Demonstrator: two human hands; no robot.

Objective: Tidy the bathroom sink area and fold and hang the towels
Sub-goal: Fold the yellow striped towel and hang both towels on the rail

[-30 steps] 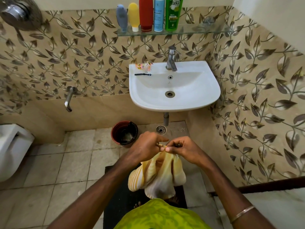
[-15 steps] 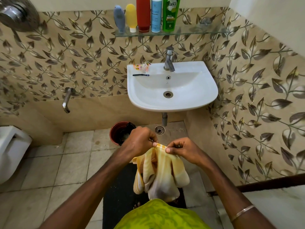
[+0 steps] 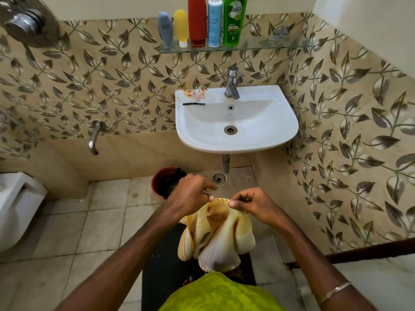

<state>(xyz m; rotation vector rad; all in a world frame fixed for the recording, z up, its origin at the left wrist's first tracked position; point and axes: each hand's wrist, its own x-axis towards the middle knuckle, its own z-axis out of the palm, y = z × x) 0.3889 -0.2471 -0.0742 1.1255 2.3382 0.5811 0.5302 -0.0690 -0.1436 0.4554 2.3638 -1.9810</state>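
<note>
A small yellow-and-white striped towel (image 3: 215, 239) hangs bunched below my hands, over a dark floor mat (image 3: 164, 261). My left hand (image 3: 190, 194) pinches its top edge on the left and my right hand (image 3: 249, 204) pinches the same edge a little to the right. The white sink (image 3: 278, 122) is mounted on the wall ahead, with small orange sachets (image 3: 194, 93) and a thin black item (image 3: 193, 104) on its left rim beside the tap (image 3: 232, 85).
A glass shelf (image 3: 276, 44) above the sink carries several bottles (image 3: 234, 20). A red bucket (image 3: 162, 179) stands on the floor under the sink, near a floor drain (image 3: 219, 178). A wall spout (image 3: 95, 136) sticks out at left, and a white toilet (image 3: 15, 205) sits far left.
My hands have drawn slightly apart along the towel's top edge, and the towel hangs lower and more spread. The view has shifted a little.
</note>
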